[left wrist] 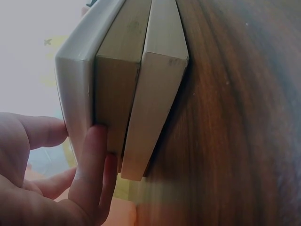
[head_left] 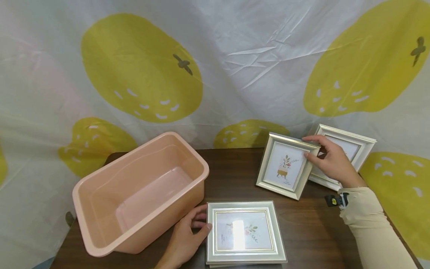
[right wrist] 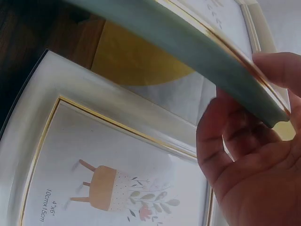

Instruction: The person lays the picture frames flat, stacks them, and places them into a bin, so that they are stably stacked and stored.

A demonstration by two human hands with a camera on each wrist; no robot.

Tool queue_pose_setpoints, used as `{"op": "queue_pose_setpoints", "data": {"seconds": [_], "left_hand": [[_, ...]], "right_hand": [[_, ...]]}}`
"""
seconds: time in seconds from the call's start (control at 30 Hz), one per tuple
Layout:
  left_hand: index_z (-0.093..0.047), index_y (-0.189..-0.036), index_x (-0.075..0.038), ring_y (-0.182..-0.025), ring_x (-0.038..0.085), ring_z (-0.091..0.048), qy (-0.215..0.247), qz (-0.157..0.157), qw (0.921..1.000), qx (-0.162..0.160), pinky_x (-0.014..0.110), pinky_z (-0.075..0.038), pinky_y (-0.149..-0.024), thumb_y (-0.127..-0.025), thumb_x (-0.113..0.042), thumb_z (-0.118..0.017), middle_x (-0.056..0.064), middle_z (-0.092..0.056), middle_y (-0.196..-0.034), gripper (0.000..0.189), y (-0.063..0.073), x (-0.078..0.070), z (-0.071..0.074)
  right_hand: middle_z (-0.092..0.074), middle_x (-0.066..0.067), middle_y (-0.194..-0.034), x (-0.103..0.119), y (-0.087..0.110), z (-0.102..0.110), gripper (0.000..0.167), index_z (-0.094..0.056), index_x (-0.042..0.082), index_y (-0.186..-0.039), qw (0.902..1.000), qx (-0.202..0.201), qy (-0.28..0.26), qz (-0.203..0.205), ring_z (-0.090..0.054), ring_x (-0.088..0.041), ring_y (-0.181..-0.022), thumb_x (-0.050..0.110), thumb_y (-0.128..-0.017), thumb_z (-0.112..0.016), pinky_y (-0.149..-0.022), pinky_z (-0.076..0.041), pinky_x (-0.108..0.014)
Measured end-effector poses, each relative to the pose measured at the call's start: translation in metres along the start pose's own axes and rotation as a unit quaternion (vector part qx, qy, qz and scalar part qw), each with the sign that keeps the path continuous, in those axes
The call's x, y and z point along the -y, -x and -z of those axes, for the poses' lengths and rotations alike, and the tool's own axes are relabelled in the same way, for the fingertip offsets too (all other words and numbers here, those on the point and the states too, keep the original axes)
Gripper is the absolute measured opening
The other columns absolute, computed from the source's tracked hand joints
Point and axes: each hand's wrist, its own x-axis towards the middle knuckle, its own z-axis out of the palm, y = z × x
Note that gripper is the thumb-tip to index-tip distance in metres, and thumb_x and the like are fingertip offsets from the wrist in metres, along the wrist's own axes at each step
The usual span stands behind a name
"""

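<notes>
My right hand [head_left: 332,160] pinches a silver-white picture frame [head_left: 268,179] by its upper right edge, with the thumb on the front. The picture shows flowers in a tan pot on legs. In the right wrist view, fingers curl behind the edge of the held frame [right wrist: 188,56]. My left hand [head_left: 184,235] is at the left side of a flat stack of picture frames [head_left: 246,257]. In the left wrist view, its thumb and a finger pinch the edge of the top frame [left wrist: 77,89], and two more frames [left wrist: 150,94] lie beneath.
A pink plastic bin [head_left: 151,224] stands left of the stack on the dark wooden table [head_left: 228,172]. Behind my right hand, another picture frame [head_left: 364,149] leans against the white cloth [head_left: 235,74] printed with yellow fruit.
</notes>
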Motion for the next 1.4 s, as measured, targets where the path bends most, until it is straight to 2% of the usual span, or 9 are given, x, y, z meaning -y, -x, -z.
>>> {"op": "queue_pose_setpoints", "data": {"seconds": [0.2,0.33,0.43,0.63,0.83,0.93,1.07,1.2,1.4], "left_hand": [[-0.06,-0.147,-0.02,-0.109,0.026,-0.068,0.014,0.007,0.9998,0.007,0.028,-0.064,-0.067,-0.097,-0.022,-0.078,0.017,-0.066,-0.13,0.053,0.001,0.0,0.0],[-0.06,-0.148,-0.02,-0.109,0.026,-0.068,0.015,0.008,0.9998,0.008,0.028,-0.064,-0.067,-0.097,-0.022,-0.078,0.018,-0.065,-0.131,0.054,0.001,0.0,0.0],[-0.06,-0.147,-0.021,-0.109,0.025,-0.069,0.015,0.006,0.9998,0.007,0.029,-0.064,-0.067,-0.097,-0.022,-0.078,0.018,-0.066,-0.131,0.054,0.001,-0.001,0.0],[-0.06,-0.147,-0.02,-0.109,0.025,-0.069,0.015,0.003,0.9999,0.008,0.029,-0.064,-0.067,-0.097,-0.021,-0.078,0.018,-0.067,-0.131,0.053,0.002,-0.001,0.0],[-0.061,-0.146,-0.016,-0.11,0.026,-0.069,0.015,0.008,0.9998,0.01,0.029,-0.064,-0.069,-0.097,-0.021,-0.078,0.018,-0.067,-0.131,0.052,0.002,-0.003,0.002],[-0.063,-0.143,-0.015,-0.11,0.025,-0.07,-0.01,0.005,0.9999,0.004,0.027,-0.063,-0.072,-0.097,-0.023,-0.078,0.016,-0.068,-0.13,0.049,0.003,-0.004,0.004],[-0.066,-0.139,-0.019,-0.11,0.021,-0.07,-0.065,-0.012,0.9978,-0.008,0.026,-0.059,-0.083,-0.096,-0.027,-0.078,0.006,-0.071,-0.126,0.046,0.004,-0.005,0.009],[-0.066,-0.137,-0.021,-0.112,0.022,-0.069,-0.066,-0.023,0.9974,-0.018,0.027,-0.058,-0.085,-0.096,-0.028,-0.079,0.003,-0.072,-0.128,0.044,0.005,-0.008,0.011],[-0.069,-0.132,-0.018,-0.11,0.022,-0.07,-0.012,-0.039,0.9984,-0.038,0.025,-0.06,-0.08,-0.095,-0.017,-0.079,0.006,-0.071,-0.128,0.038,0.006,-0.017,0.008]], "right_hand": [[-0.066,0.009,-0.132,0.004,0.005,0.005,0.04,-0.069,0.024,-0.138,0.999,0.043,-0.009,-0.005,-0.064,-0.005,-0.081,0.011,-0.1,-0.073,-0.068,-0.054,-0.021],[-0.064,0.007,-0.124,0.005,0.008,0.005,0.04,-0.071,0.019,-0.138,0.9974,0.061,-0.035,0.012,-0.065,-0.016,-0.059,0.004,-0.101,-0.07,-0.056,-0.058,-0.03],[-0.063,-0.002,-0.117,0.004,0.009,0.003,0.038,-0.072,0.014,-0.136,0.9967,0.061,-0.037,0.037,-0.065,-0.017,-0.058,0.0,-0.101,-0.068,-0.055,-0.057,-0.028],[-0.063,0.01,-0.122,0.004,0.015,0.003,0.034,-0.068,0.01,-0.138,0.996,0.044,-0.078,-0.005,-0.068,-0.021,-0.056,0.006,-0.105,-0.063,-0.053,-0.057,-0.03],[-0.068,0.015,-0.109,0.011,0.021,0.007,0.032,-0.066,0.006,-0.138,0.9937,0.021,-0.106,-0.028,-0.07,-0.024,-0.054,0.008,-0.107,-0.059,-0.05,-0.055,-0.031],[-0.069,0.015,-0.105,0.014,0.024,0.007,0.031,-0.066,0.004,-0.136,0.9931,0.008,-0.114,-0.026,-0.069,-0.024,-0.053,0.006,-0.107,-0.058,-0.051,-0.057,-0.031],[-0.069,0.021,-0.119,0.016,0.03,0.006,0.031,-0.067,0.0,-0.134,0.9893,-0.024,-0.141,-0.027,-0.068,-0.023,-0.05,0.0,-0.105,-0.058,-0.051,-0.059,-0.03],[-0.07,0.016,-0.129,0.019,0.035,0.006,0.031,-0.065,-0.006,-0.132,0.977,-0.056,-0.205,-0.016,-0.068,-0.021,-0.049,-0.007,-0.103,-0.057,-0.052,-0.059,-0.027],[-0.073,0.003,-0.123,0.032,0.045,0.009,0.03,-0.067,-0.009,-0.128,0.9401,-0.083,-0.331,0.01,-0.068,-0.015,-0.05,-0.014,-0.1,-0.056,-0.048,-0.057,-0.027]]}}
